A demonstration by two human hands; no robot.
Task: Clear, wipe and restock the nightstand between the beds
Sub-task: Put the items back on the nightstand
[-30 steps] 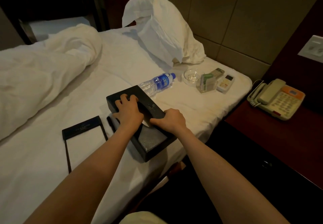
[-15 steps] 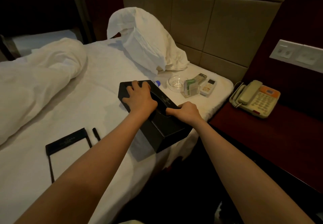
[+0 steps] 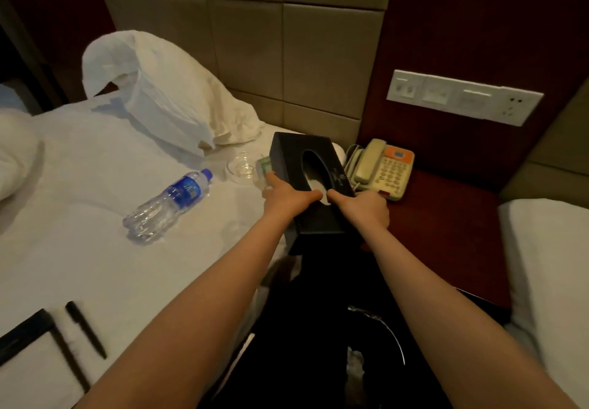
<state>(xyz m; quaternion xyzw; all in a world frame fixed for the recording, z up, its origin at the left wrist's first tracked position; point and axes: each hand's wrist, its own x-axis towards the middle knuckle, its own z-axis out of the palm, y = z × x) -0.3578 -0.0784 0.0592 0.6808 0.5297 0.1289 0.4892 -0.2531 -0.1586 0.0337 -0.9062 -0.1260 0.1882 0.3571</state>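
Restocking step judged in hand. Left hand (image 3: 287, 196) and right hand (image 3: 363, 209) each clamp a long side of the black rectangular tissue box (image 3: 338, 174), which is at the bed's edge just beside the beige telephone (image 3: 382, 168). Next move: set it flat on the dark red wooden worktop (image 3: 446, 217), clear of the telephone.

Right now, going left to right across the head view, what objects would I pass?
pen → water bottle → glass ashtray → tissue box → telephone → second bed
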